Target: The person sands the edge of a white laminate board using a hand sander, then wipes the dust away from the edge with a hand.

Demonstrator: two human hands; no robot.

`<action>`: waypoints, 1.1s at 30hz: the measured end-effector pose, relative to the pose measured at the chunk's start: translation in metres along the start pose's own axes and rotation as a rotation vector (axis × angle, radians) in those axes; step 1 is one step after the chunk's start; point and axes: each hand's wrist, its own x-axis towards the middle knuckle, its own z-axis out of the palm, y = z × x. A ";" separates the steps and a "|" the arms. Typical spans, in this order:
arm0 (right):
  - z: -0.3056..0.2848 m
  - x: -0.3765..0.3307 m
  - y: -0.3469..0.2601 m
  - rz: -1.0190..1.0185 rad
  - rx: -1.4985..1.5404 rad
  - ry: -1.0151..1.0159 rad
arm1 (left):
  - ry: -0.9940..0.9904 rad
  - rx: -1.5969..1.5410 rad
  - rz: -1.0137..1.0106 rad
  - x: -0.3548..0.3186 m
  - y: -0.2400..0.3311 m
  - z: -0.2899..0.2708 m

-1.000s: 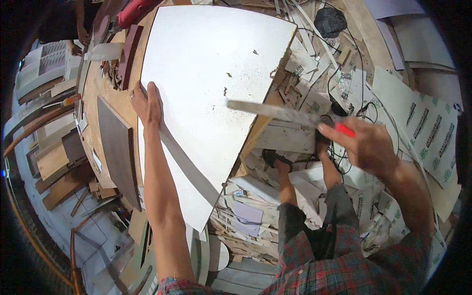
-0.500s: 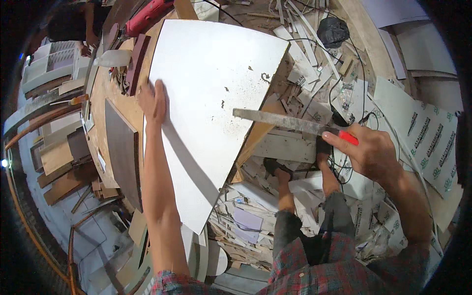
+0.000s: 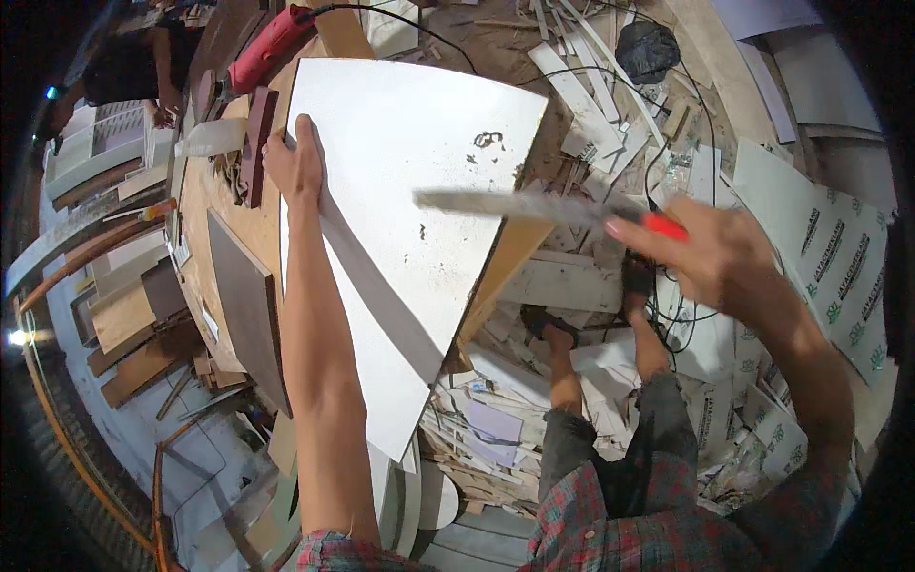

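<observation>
A white wedge-shaped panel lies on the bench, its dark, rough right edge facing my legs. My left hand grips the panel's left edge, thumb on top and fingers bent over the side. In my right hand, closed round its red and black handle, is a flat metal file. The file's blade, blurred by motion, points left across the panel's right edge, its tip above the white face. Whether the blade touches the edge cannot be made out. Dark curled shavings and crumbs are scattered on the panel.
A red power tool with a black cord, a whitish bottle and a dark brown board lie on the bench's left. Offcuts and cables litter the floor around my feet. Another person's hand shows at upper left.
The file has moved left, its tip reaching farther over the panel. My left hand has shifted along the left edge toward the far corner. The whole view has tilted slightly.
</observation>
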 end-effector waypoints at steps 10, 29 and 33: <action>-0.006 0.028 0.029 -0.120 -0.020 0.054 | -0.004 -0.019 0.021 -0.001 0.000 -0.001; -0.019 0.047 0.051 -0.102 -0.025 0.024 | -0.047 -0.017 0.023 0.000 -0.002 -0.005; -0.020 0.050 0.051 -0.062 -0.019 0.057 | -0.085 -0.027 0.010 0.001 -0.004 -0.005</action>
